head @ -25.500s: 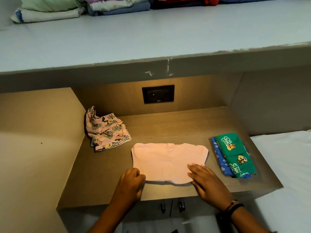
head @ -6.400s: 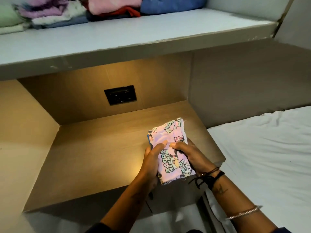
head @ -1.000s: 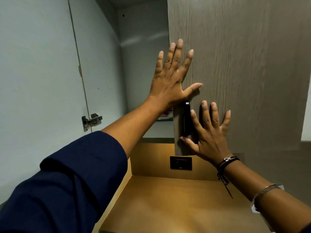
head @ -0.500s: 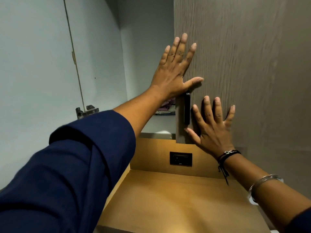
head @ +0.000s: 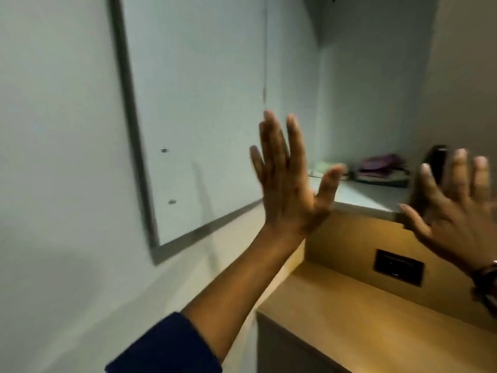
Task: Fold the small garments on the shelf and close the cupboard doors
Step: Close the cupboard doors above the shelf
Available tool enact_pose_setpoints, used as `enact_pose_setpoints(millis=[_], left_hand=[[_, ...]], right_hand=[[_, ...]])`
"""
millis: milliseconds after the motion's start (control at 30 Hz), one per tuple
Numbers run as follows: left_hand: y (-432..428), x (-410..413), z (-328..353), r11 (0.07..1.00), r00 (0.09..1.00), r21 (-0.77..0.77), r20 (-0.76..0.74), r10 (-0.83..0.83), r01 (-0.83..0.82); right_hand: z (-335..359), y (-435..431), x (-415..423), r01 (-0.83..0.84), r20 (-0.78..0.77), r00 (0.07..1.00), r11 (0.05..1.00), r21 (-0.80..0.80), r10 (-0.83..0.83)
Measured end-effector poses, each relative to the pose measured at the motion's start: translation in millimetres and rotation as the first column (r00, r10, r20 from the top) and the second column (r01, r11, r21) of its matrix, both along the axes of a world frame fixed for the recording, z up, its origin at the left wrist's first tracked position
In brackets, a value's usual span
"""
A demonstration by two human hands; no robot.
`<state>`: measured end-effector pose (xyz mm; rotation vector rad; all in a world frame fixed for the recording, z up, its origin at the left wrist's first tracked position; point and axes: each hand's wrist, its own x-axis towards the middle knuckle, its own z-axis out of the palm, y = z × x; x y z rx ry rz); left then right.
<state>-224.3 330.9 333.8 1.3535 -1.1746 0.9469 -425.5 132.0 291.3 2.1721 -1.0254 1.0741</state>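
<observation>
My left hand [head: 287, 179] is raised with fingers spread, holding nothing, in front of the open cupboard gap. The pale inner face of the left cupboard door [head: 204, 117] stands swung open beyond it. My right hand [head: 457, 208] lies flat, fingers apart, against the grey wood-grain right door [head: 468, 76], next to its dark handle [head: 437, 162]. Folded garments [head: 382, 168] lie on the pale upper shelf [head: 363, 195] inside the gap. The frame is blurred.
Below the cupboard is a lit wooden niche [head: 376, 313] with a black socket plate [head: 398, 266] on its back wall. A pale wall [head: 53, 184] fills the left side.
The view has swung left. My left hand has come off the right door and moved left toward the open left door. My right hand stays flat on the right door.
</observation>
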Motion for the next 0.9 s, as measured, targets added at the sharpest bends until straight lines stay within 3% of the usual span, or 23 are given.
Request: enact_pose_setpoints(millis=[167, 300, 367, 467, 533, 633, 800, 900], left_hand=[[147.8, 84.0, -39.9, 0.927, 0.938, -0.166, -0.150, 0.312, -0.335], [194.8, 128.3, -65.3, 0.946, 0.916, 0.056, -0.235, 0.324, -0.320], [185.1, 135.7, -81.9, 0.950, 0.909, 0.205, -0.299, 0.292, -0.238], [164.3, 136.8, -91.6, 0.951, 0.836, 0.301, -0.503, 0.220, -0.069], [154.2, 132.4, -92.1, 0.944, 0.820, 0.330, -0.538, 0.198, -0.011], [150.9, 127.2, -91.9, 0.965, 0.797, 0.259, -0.590, 0.130, 0.034], [148.2, 112.2, -106.8, 0.982, 0.861, 0.186, -0.505, 0.066, 0.034], [132.4, 90.5, -113.4, 0.991, 0.952, 0.132, -0.305, 0.022, 0.020]], right_hand=[[57.7, 87.5, 105.1, -0.331, -0.066, 0.944, 0.916, -0.227, 0.324], [113.0, 179.8, 202.7, -0.563, -0.300, 0.826, 0.728, -0.390, 0.478], [137.7, 211.4, 243.4, -0.618, -0.451, 0.777, 0.666, -0.418, 0.439], [167.3, 243.5, 282.6, -0.640, -0.600, 0.728, 0.642, -0.423, 0.331], [178.8, 251.6, 293.9, -0.618, -0.646, 0.723, 0.647, -0.446, 0.245], [184.1, 254.0, 294.5, -0.603, -0.664, 0.726, 0.634, -0.485, 0.182], [183.6, 249.8, 261.4, -0.602, -0.645, 0.745, 0.593, -0.536, 0.173], [184.2, 235.6, 221.3, -0.585, -0.626, 0.761, 0.599, -0.547, 0.171]])
